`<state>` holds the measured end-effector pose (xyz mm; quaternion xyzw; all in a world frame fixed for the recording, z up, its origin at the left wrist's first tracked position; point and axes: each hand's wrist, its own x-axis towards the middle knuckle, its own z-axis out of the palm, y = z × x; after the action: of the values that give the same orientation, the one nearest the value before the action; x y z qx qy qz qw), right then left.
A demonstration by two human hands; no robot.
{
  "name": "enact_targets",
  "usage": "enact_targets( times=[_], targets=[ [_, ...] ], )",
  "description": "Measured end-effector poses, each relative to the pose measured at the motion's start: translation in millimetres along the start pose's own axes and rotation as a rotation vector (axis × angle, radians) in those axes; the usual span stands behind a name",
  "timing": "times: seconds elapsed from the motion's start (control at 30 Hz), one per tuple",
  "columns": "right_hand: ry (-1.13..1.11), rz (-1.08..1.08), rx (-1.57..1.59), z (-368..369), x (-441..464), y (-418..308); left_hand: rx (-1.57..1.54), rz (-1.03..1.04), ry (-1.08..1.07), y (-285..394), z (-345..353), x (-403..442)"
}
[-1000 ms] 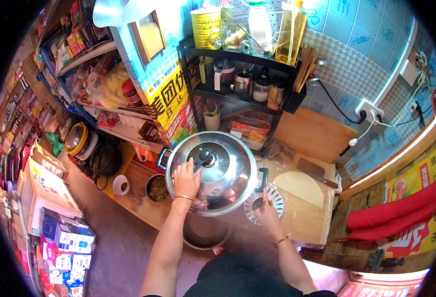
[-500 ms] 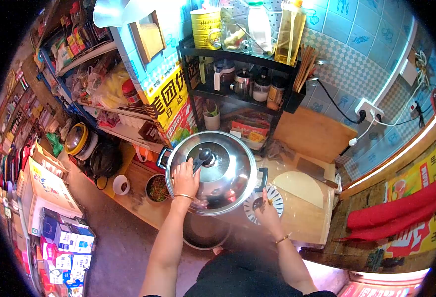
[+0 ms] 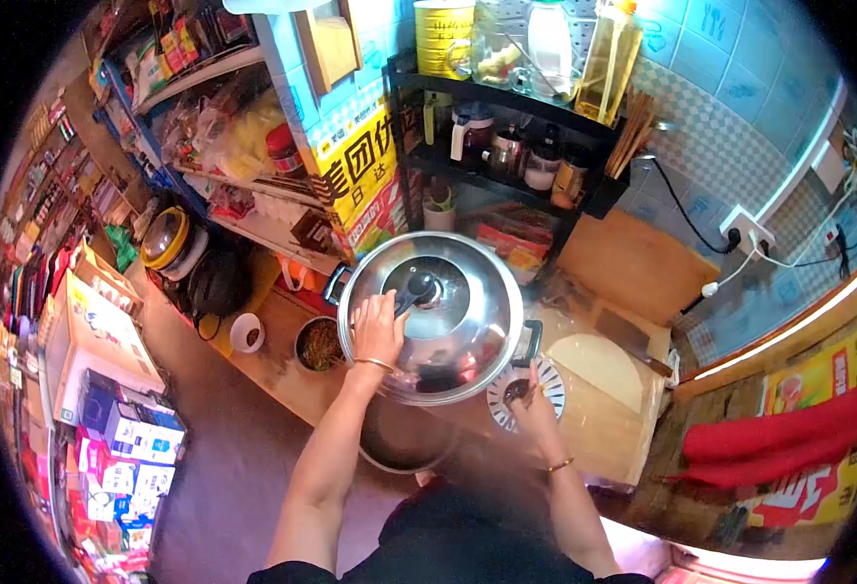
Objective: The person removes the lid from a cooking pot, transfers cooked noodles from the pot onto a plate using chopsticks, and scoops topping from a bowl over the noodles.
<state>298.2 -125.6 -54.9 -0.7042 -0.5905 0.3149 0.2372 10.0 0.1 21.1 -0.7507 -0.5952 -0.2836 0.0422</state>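
Note:
A large domed metal lid (image 3: 467, 336) with a clear glass centre covers a pan. Its black knob (image 3: 423, 287) sticks up in the middle. My left hand (image 3: 378, 331) is on the lid, its fingers closed at the knob's black grip. Just below the pan's right side handle (image 3: 531, 343), my right hand (image 3: 537, 409) is closed over a plate with a dark striped rim (image 3: 555, 384). Something dark shows at those fingertips, too small to name. Nearer my body, below the covered pan, is a dark round pan (image 3: 399, 443), partly hidden.
A bowl of chopped food (image 3: 319, 343) and a small white bowl (image 3: 246, 333) stand left. Right of the plate lie pale round dough (image 3: 599, 370) and a broad-bladed knife (image 3: 633, 341). A black rack (image 3: 496, 185) with bottles and jars stands behind; a red cloth (image 3: 779, 428) lies right.
The whole view has shifted, so most things sit slightly farther right and lower in the frame's upper part. Both hands keep nearly the same places by the lid and plate.

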Motion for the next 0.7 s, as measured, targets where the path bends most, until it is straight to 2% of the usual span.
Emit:
enact_targets(
  times=[0.07, 0.1, 0.17, 0.23, 0.3, 0.33, 0.43, 0.5, 0.53, 0.67, 0.7],
  targets=[
    [-0.023, 0.009, 0.061, -4.2, 3.6, 3.5, -0.058, 0.022, 0.065, 5.4, -21.3, -3.5],
    [0.031, -0.092, 0.136, -11.5, 2.3, 9.3, -0.026, 0.063, 0.121, 4.5, -32.0, -6.1],
    [-0.127, 0.041, 0.493, -33.0, 4.5, 15.5, -0.015, 0.015, 0.152, 14.5, -76.8, -14.5],
    [-0.179, 0.085, 0.793, -83.6, -3.4, -21.5, -0.004, -0.100, 0.161, 11.3, -118.8, -29.7],
    [-0.033, -0.023, 1.038, -102.6, 6.4, -36.9, -0.178, -0.283, 0.205, -3.8, -151.5, -56.5],
    [0.087, -0.017, 1.064, -101.4, 15.6, -44.2, -0.152, -0.313, 0.224, -12.1, -169.2, -70.5],
    [0.091, -0.164, 0.711, -78.9, 53.7, -61.7, -0.109, -0.439, 0.266, -55.5, -196.2, -131.2],
    [0.105, -0.274, 0.345, -54.0, 79.9, -61.0, -0.009, -0.473, 0.294, -79.2, -202.7, -171.6],
    [0.235, -0.454, 0.125, -38.6, 90.4, -61.5, 0.110, -0.584, 0.284, -89.6, -200.1, -192.9],
    [-0.008, -0.329, 0.227, 18.3, 113.5, -67.3, 0.293, -0.668, 0.130, -118.3, -181.2, -254.2],
    [-0.123, -0.277, 0.389, 30.2, 117.0, -67.6, 0.294, -0.688, 0.132, -127.2, -167.2, -268.5]
  ],
)
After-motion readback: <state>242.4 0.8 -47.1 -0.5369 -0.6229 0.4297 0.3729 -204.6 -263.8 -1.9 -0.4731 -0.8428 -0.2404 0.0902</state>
